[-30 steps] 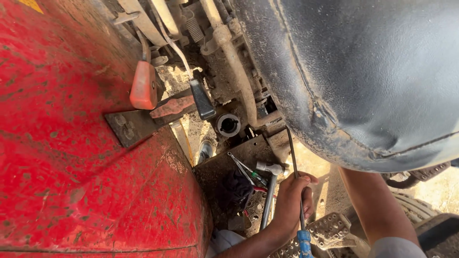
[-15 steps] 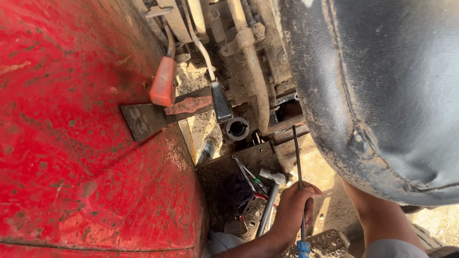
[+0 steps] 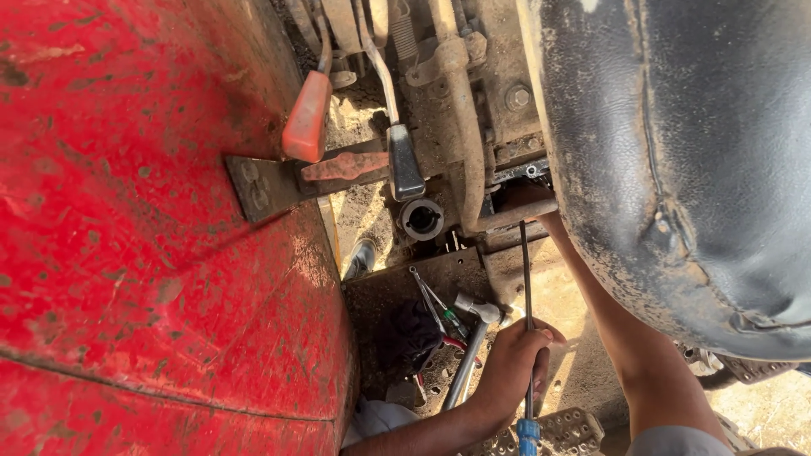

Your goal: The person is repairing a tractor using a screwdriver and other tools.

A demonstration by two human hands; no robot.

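Outdoor tractor repair spot: red fender (image 3: pixel 144 253) at left, worn black seat (image 3: pixel 684 160) at right, grimy levers (image 3: pixel 308 114) between, tools (image 3: pixel 439 312) on sunlit dirt.

I see fender (image 3: pixel 144 253) left, seat (image 3: pixel 684 160) right, levers (image 3: pixel 355 127) between; hammer (image 3: pixel 469 346) left of screwdriver (image 3: pixel 527 338) below.

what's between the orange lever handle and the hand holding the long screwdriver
In the head view, between the orange lever handle and the left hand lie a black-tipped lever, a round open pipe end and a hammer with loose tools on the footplate.
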